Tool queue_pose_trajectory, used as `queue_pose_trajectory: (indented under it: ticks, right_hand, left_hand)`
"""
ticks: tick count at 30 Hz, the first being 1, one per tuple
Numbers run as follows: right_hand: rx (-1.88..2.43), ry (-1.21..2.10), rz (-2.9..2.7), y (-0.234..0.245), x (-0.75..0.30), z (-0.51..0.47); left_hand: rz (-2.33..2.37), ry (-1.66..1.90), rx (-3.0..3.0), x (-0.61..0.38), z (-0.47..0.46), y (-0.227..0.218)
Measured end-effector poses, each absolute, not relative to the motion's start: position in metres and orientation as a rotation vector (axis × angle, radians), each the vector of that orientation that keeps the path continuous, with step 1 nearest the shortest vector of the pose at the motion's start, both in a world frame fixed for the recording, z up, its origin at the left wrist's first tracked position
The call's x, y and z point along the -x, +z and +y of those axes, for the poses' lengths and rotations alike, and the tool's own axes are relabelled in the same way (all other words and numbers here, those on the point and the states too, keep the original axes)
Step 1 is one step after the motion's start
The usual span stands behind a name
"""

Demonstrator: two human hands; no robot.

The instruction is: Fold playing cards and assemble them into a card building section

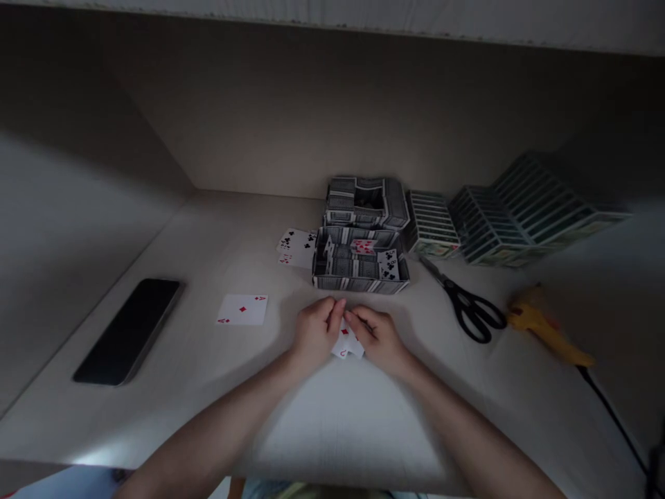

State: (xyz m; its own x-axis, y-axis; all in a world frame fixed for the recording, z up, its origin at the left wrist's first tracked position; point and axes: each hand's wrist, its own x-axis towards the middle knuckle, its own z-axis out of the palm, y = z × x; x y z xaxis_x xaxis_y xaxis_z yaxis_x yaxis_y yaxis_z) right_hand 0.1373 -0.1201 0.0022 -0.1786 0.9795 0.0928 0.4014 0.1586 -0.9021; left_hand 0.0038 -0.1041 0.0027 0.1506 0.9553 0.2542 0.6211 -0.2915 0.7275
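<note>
Close together near the table's middle, my left hand point(316, 326) and my right hand point(377, 337) are both closed on playing cards point(343, 334). Red diamond marks show on the cards between them; how many cards there are I cannot tell. Just beyond my fingers stands an open box built of playing cards point(358, 283), with dark patterned backs outward and some card faces showing inside. Left of it lie several loose cards point(298, 242) with black clubs. An ace of diamonds point(242, 310) lies face up, farther left of my left hand.
Behind the open box stands another card-built structure point(340, 194) with a square opening. Striped stepped structures point(519, 208) fill the back right. Black-handled scissors point(467, 308) and a yellow glue gun point(551, 329) with a cord lie right. A phone point(127, 333) lies left. A shelf edge point(332, 24) hangs overhead.
</note>
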Motion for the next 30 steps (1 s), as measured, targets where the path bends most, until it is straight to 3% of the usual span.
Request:
queue_pose_trajectory:
  ticks: [18, 30]
  right_hand:
    - [1.338, 1.141, -1.147, -0.001, -0.136, -0.111]
    - [1.305, 1.319, -1.254, 0.002, -0.141, -0.108]
  left_hand:
    - [1.411, 0.996, -1.617, -0.003, -0.104, 0.004]
    - [1.267, 1.203, -1.732, -0.001, -0.093, 0.002]
